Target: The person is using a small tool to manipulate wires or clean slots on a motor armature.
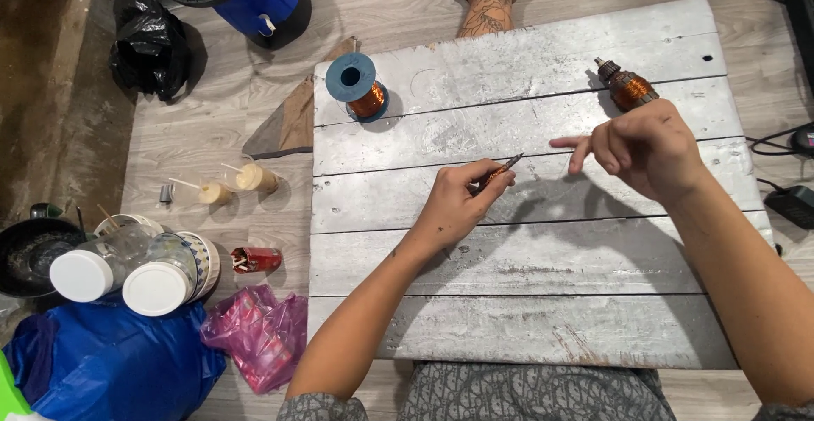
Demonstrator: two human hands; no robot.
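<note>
Your left hand [458, 200] pinches a thin dark tool [500, 169] over the grey plank board [509, 319], tip poking out up and right. Your right hand [644, 148] hovers loosely curled, forefinger out, holding nothing, just below the copper-wound armature [626, 87]
</note>
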